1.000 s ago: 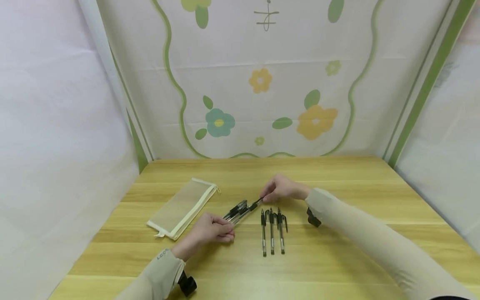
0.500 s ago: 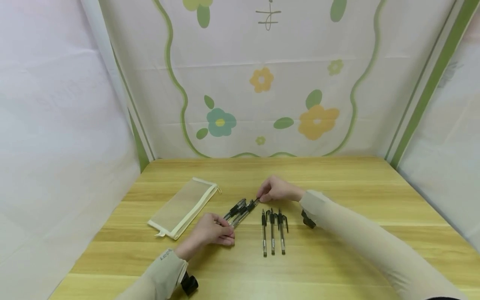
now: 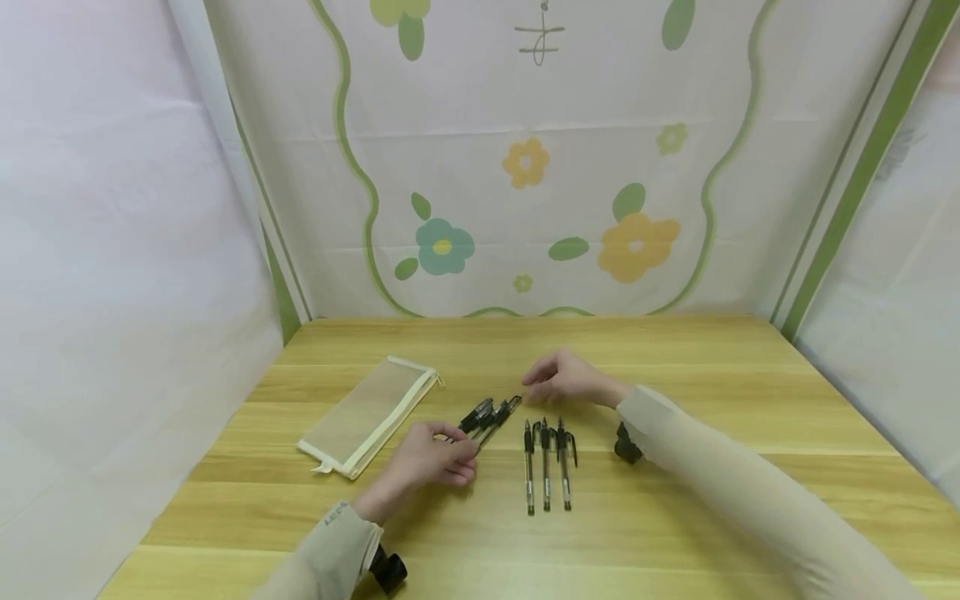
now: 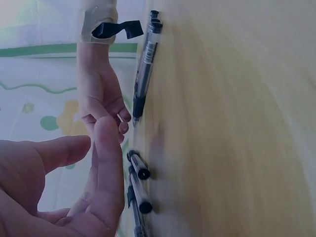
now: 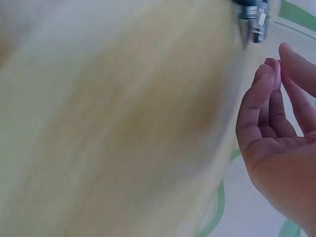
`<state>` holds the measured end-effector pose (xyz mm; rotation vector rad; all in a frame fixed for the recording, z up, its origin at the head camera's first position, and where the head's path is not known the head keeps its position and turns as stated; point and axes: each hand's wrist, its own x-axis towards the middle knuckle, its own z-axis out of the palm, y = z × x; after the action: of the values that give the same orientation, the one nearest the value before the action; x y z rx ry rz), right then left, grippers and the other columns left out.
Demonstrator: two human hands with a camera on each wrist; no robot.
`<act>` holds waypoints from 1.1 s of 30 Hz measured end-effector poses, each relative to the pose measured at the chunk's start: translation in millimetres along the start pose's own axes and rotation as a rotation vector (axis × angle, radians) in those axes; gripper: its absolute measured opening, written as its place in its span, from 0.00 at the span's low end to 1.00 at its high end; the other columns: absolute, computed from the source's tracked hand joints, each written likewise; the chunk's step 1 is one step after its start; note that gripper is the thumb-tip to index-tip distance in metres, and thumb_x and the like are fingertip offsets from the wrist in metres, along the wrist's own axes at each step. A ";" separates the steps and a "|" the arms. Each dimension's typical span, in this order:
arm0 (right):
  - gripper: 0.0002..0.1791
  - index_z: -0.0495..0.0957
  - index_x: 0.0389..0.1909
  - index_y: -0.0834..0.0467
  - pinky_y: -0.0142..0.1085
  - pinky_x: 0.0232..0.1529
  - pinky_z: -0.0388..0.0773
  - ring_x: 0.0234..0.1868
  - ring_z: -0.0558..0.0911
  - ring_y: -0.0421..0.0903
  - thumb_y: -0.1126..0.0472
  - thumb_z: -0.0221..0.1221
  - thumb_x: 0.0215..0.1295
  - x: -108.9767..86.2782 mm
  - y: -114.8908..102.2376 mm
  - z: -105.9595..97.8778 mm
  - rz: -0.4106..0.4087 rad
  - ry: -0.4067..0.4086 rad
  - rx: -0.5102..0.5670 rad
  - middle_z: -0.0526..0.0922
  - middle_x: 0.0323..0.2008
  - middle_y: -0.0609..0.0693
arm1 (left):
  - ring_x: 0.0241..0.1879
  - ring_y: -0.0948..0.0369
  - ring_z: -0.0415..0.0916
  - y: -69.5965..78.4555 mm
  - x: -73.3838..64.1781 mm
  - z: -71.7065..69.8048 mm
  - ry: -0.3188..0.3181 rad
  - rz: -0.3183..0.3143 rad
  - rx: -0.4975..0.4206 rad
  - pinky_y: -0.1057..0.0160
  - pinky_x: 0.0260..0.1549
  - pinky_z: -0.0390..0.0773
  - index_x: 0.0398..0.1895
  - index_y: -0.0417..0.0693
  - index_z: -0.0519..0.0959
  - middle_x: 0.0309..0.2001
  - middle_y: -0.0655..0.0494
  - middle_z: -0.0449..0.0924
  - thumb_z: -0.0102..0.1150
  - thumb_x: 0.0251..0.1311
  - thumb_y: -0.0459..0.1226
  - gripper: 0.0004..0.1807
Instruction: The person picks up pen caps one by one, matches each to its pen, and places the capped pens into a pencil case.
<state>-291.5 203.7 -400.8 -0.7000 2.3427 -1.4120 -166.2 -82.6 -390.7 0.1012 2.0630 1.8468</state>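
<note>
Several clear pens with black grips (image 3: pixel 495 417) lie together in a slanted bunch mid-table. My left hand (image 3: pixel 431 454) is at their near ends, hiding part of them. In the left wrist view, the thumb and index finger of the left hand (image 4: pixel 94 173) stand apart with nothing between them, and pens (image 4: pixel 139 187) rest on the table beyond. Just past the bunch's far end hovers my right hand (image 3: pixel 566 379), its fingers loosely bent and holding nothing. Three more pens (image 3: pixel 546 467) lie side by side to the right, tips pointing away, with dark curved shapes beside them.
A cream mesh zip pouch (image 3: pixel 367 417) lies flat left of the pens. The wooden table (image 3: pixel 675 517) ends at a back curtain (image 3: pixel 480 108) printed with flowers. White side walls (image 3: pixel 120 250) stand at left and right.
My right hand moved left to the far end of one pen in the bunch, then let go and drew back right. My left hand shifted slightly right.
</note>
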 end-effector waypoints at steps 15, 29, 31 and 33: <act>0.23 0.80 0.54 0.64 0.59 0.53 0.73 0.52 0.77 0.67 0.55 0.67 0.63 -53.2 -22.3 -1.6 0.038 0.139 0.236 0.79 0.54 0.66 | 0.36 0.46 0.83 11.2 -4.9 39.7 0.112 0.130 -0.041 0.55 0.31 0.84 0.57 0.30 0.73 0.42 0.41 0.82 0.71 0.57 0.36 0.28; 0.18 0.83 0.49 0.60 0.58 0.49 0.74 0.43 0.78 0.65 0.52 0.67 0.64 -71.8 -15.6 -8.7 0.053 0.182 0.206 0.80 0.48 0.68 | 0.27 0.49 0.80 6.1 9.5 77.7 0.201 0.077 -0.020 0.56 0.25 0.83 0.59 0.34 0.70 0.49 0.44 0.76 0.76 0.45 0.27 0.36; 0.18 0.83 0.48 0.60 0.57 0.48 0.75 0.42 0.78 0.62 0.52 0.66 0.64 -73.9 -14.7 -8.8 0.048 0.177 0.211 0.81 0.47 0.67 | 0.26 0.51 0.80 4.6 9.8 80.6 0.202 0.064 -0.007 0.57 0.24 0.82 0.59 0.35 0.70 0.48 0.46 0.77 0.76 0.44 0.26 0.36; 0.19 0.82 0.49 0.62 0.57 0.48 0.75 0.42 0.78 0.62 0.52 0.67 0.64 -75.4 -14.1 -8.0 0.046 0.165 0.221 0.81 0.46 0.66 | 0.28 0.52 0.79 2.4 9.0 83.2 0.197 0.059 0.015 0.57 0.25 0.82 0.59 0.34 0.70 0.47 0.46 0.77 0.76 0.42 0.26 0.38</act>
<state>-229.4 246.0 -383.3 -0.4817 2.2560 -1.7334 -148.6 -1.0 -396.5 -0.0174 2.2273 1.9461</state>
